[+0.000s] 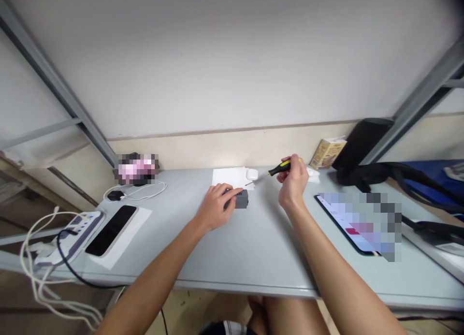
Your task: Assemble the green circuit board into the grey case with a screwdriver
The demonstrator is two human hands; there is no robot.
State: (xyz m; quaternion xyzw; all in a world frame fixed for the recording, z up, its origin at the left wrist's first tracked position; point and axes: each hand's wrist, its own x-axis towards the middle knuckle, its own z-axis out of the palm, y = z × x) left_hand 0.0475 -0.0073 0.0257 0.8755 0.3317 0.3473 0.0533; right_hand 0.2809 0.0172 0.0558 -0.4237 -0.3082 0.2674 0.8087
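My left hand [218,207] is closed over a small dark grey box with slots in its top [241,199], which rests on the desk. Its fingers lie across the top and near side, covering the box's left part. In my right hand [294,180] is a screwdriver with a black and yellow handle [280,168], gripped by the handle. The thin shaft slants down to the left, and its tip appears just above or behind the grey box; I cannot tell whether they touch. Behind the box lie a sheet of white paper [226,175] and a small white rounded case [252,174].
On the left of the desk [261,257] are a phone [112,230], a power strip [78,236] with trailing cables, and a black charger [116,196]. To the right lie a lit tablet [344,224], a yellow carton [327,152] and black straps [377,174]. A wall closes off the back.
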